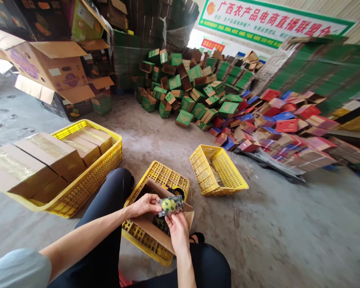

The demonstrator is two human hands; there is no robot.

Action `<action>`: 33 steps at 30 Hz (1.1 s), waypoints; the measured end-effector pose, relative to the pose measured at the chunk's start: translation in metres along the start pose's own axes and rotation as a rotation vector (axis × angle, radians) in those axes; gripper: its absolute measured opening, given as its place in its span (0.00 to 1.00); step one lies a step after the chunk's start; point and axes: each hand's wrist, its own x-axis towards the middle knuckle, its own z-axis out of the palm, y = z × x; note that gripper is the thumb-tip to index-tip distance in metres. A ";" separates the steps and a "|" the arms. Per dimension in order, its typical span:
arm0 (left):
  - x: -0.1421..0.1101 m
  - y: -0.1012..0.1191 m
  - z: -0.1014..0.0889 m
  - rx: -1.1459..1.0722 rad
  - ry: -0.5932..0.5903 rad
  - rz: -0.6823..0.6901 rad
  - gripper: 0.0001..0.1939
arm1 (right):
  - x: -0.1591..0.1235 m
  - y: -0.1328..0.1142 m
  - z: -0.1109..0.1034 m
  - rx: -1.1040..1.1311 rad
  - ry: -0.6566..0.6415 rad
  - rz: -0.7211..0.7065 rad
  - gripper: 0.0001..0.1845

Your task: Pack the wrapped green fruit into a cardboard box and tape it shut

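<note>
Left hand point(146, 205) on packet point(171, 205), grey floor point(276, 232), green boxes point(184, 119) beyond

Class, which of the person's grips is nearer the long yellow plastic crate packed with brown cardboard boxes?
Left. The left grip is right of the crate, apart from it; the right grip is farther right, lower in view.

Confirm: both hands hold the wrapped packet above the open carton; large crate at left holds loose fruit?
Contents are wrong: head view shows brown cartons in the large crate at left. Left hand and right hand do hold the wrapped packet above the open carton.
</note>
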 end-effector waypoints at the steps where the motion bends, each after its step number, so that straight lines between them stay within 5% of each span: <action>1: 0.001 0.000 -0.001 0.038 -0.002 0.013 0.26 | -0.001 -0.002 0.001 0.000 -0.012 0.000 0.22; 6: 0.000 0.000 0.000 0.211 -0.039 0.056 0.27 | 0.000 -0.003 0.000 -0.018 0.039 -0.008 0.25; 11: -0.007 0.013 0.010 0.176 -0.200 0.044 0.42 | 0.005 0.004 -0.007 -0.049 0.138 -0.047 0.24; 14: -0.012 0.023 0.013 0.161 -0.247 0.024 0.39 | 0.005 0.005 -0.009 -0.077 0.139 -0.049 0.23; 22: -0.004 0.005 0.002 0.103 -0.110 -0.042 0.28 | 0.005 0.004 -0.004 -0.075 0.096 -0.046 0.26; 28: 0.000 -0.003 0.000 0.144 -0.036 0.036 0.32 | -0.003 -0.004 0.005 -0.130 0.021 0.050 0.32; 33: -0.002 0.003 0.002 0.353 0.041 0.149 0.30 | -0.011 -0.004 0.020 -0.125 0.007 -0.011 0.41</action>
